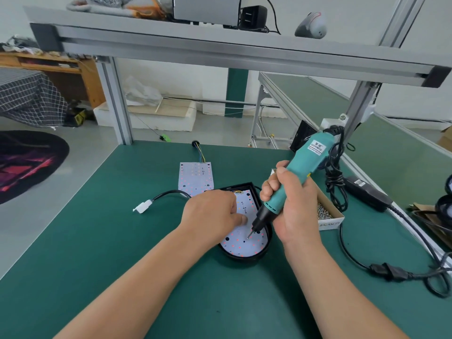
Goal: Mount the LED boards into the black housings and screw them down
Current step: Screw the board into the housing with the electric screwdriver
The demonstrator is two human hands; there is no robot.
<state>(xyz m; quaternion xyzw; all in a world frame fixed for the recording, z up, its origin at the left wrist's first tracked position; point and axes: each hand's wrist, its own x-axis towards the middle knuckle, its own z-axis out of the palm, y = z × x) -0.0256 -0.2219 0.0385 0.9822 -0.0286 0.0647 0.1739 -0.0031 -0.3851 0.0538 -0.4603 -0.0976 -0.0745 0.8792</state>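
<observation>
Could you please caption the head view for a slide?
Right hand holds teal screwdriver tip-down on LED board in black housing; left hand rests on the board.

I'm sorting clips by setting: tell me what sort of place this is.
Probably a small electronics assembly workshop: a green-matted workbench with an aluminium-profile frame, an electric screwdriver in the right hand, and a box of screws beside the black housing.

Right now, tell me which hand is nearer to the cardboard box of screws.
Right. The right hand, gripping the electric screwdriver, sits just left of the box of screws. The left hand rests on the LED board in the black housing, farther left.
</observation>
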